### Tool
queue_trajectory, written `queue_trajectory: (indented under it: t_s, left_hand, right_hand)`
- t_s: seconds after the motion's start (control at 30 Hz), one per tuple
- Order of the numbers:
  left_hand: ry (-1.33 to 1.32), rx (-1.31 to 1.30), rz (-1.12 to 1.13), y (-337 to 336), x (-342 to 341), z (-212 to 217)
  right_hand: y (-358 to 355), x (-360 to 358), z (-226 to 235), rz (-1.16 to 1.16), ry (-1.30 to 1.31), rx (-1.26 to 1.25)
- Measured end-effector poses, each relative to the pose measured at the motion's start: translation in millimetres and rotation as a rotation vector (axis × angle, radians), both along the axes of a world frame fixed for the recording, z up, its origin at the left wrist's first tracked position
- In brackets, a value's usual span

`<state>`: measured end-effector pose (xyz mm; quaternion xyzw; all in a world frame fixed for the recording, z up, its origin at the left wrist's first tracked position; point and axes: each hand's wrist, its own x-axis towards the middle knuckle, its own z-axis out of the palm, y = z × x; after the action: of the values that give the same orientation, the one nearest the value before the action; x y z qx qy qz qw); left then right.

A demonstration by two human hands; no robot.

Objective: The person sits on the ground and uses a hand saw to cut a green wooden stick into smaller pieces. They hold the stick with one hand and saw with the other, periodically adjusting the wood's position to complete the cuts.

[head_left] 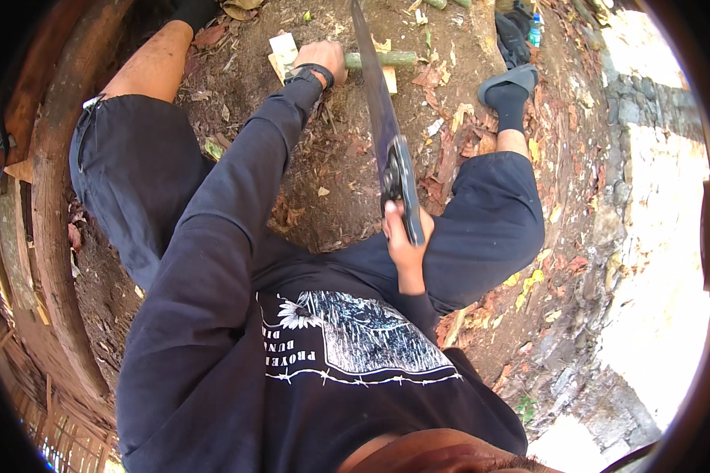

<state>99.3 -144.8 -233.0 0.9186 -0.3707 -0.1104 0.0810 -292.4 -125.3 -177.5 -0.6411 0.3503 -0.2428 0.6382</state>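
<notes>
My left hand (pixel 323 61) is closed around a short green stick (pixel 398 59), perhaps bamboo or a cut branch, lying crosswise near the ground. Pale wood pieces (pixel 282 49) show beside and under it. In my right hand (pixel 408 243) is the dark handle of a handsaw (pixel 386 134), fingers wrapped round it and thumb along its side. The long blade points away from me and crosses the stick just right of my left hand in this view. Whether its teeth touch the stick cannot be made out.
My bent legs spread to both sides over brown soil with dry leaves and wood chips. A log (pixel 55 213) curves along the left. Stone edging (pixel 627 142) borders bright ground at right. Dark cloth (pixel 513 35) and a bottle (pixel 535 30) lie beyond my right sandal (pixel 521 77).
</notes>
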Motion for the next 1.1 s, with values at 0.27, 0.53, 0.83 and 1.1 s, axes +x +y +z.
queue_trajectory:
  t_s: [0.27, 0.53, 0.83, 1.1]
  left_hand:
    - [-0.095, -0.021, -0.11, -2.1, -3.3, -4.5]
    - [-0.06, -0.039, -0.01, 0.4, 9.1, -12.3]
    - [-0.108, -0.02, -0.102, -3.5, 4.4, -7.7]
    - [-0.066, -0.04, -0.018, 1.5, 6.1, -12.4]
  right_hand:
    - [-40.0, 77.6, -18.2, -0.015, -0.147, 0.061]
    - [4.0, -16.3, 3.8, 0.014, 0.025, -0.044]
    - [-41.2, 90.1, -20.8, -0.041, -0.054, -0.038]
    - [23.3, -49.4, 11.5, -0.026, 0.048, 0.004]
